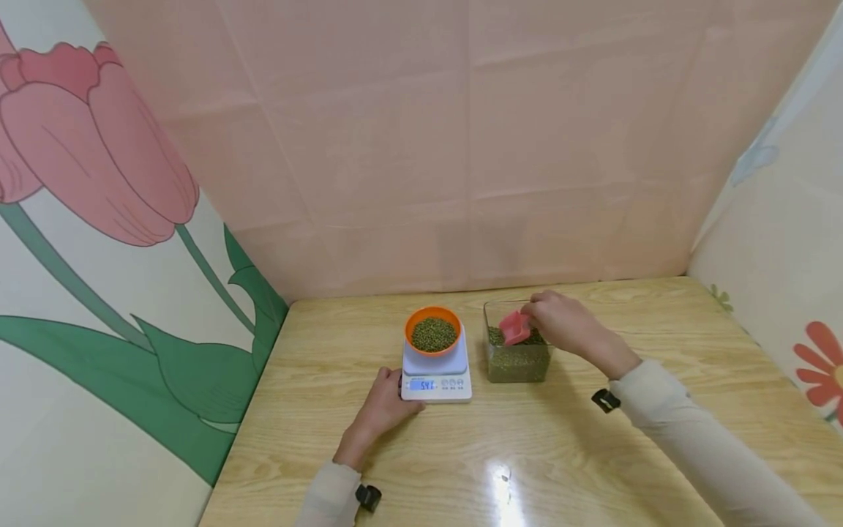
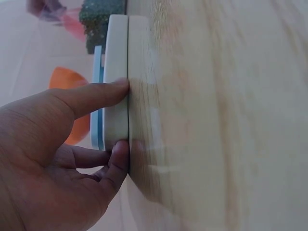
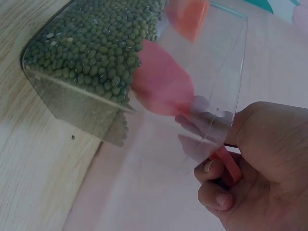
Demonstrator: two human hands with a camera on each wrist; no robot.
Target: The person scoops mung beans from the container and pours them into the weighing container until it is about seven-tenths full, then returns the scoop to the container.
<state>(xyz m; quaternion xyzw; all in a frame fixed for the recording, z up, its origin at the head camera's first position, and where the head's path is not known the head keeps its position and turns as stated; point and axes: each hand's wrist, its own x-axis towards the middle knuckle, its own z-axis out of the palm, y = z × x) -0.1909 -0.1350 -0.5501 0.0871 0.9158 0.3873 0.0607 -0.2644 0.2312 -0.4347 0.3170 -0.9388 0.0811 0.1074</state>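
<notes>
A white digital scale (image 1: pixel 436 374) sits on the wooden table and carries an orange bowl (image 1: pixel 432 330) of green mung beans. My left hand (image 1: pixel 383 401) rests against the scale's left side, thumb and fingers (image 2: pixel 108 91) straight on its edge (image 2: pixel 117 77). To the right stands a clear square container (image 1: pixel 516 344) half full of the same beans (image 3: pixel 91 43). My right hand (image 1: pixel 560 319) pinches the handle of a pink scoop (image 1: pixel 514 327) whose bowl (image 3: pixel 161 82) hangs inside the container just above the beans.
The wooden table (image 1: pixel 527 454) is walled by a pink backdrop behind and floral panels at left and right. A glare spot (image 1: pixel 502 483) shines on the tabletop near the front. The scale's display (image 1: pixel 428 384) is lit blue.
</notes>
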